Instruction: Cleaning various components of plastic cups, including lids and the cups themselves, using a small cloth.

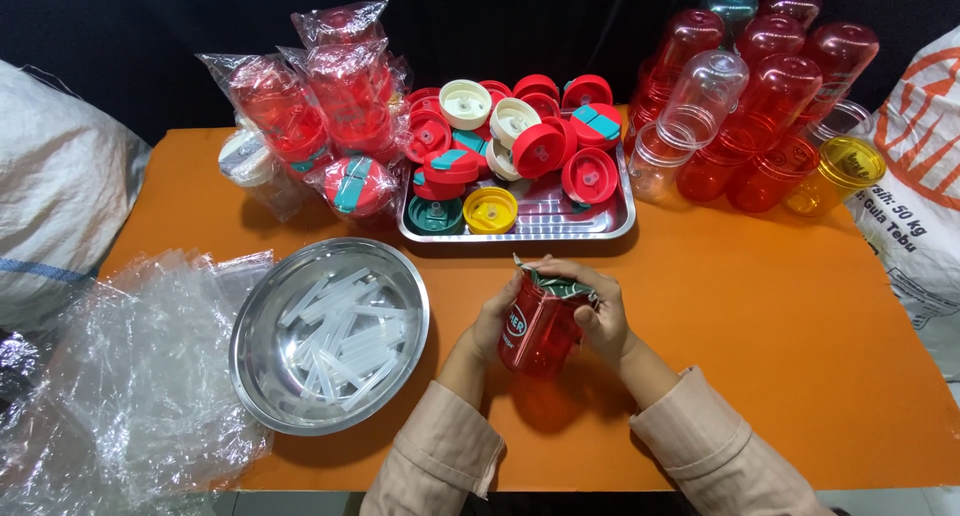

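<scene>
Head view: I see my left hand [497, 316] and right hand [601, 314] clasped round the red plastic bottle [537, 334] near the table's [760, 306] front edge, probably light, rigid, slick; grip its sides.

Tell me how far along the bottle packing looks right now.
Done: several bagged bottles are piled behind the steel bowl. In hand: the left hand and right hand hold one red bottle with folded paper at its mouth. Left: many bare bottles at the far right, loose lids on the tray, straws in the bowl, and empty bags.
</scene>
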